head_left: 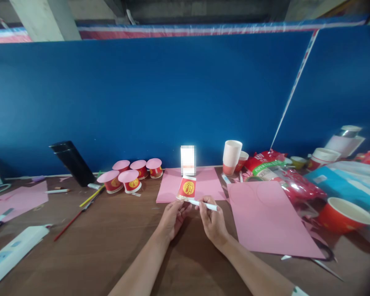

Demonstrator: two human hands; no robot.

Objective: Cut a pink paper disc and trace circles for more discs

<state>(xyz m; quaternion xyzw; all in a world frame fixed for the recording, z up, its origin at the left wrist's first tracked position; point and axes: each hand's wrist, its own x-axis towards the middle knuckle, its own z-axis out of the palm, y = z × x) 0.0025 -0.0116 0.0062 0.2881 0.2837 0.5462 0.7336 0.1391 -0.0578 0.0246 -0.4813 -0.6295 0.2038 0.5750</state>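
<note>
My left hand (173, 218) pinches the lower edge of a small red and white paper cup (188, 188) with a round gold emblem, holding it tilted above the table. In my right hand (214, 220) is a slim white pen (205, 204), its tip pointing left at the cup's lower rim. Whether the tip touches the rim I cannot tell. Behind the cup, pink paper sheets (165, 191) lie flat. To the left stand several short red cups (132, 186) topped with pink paper discs.
A tall white cup stack (232, 158) and a red plastic pack (267, 164) stand right of the sheets. A larger pink sheet (265, 222) and an orange-red cup (342, 216) lie nearer. Leftward are a black bottle (74, 164), brushes (77, 218) and a power strip (17, 255).
</note>
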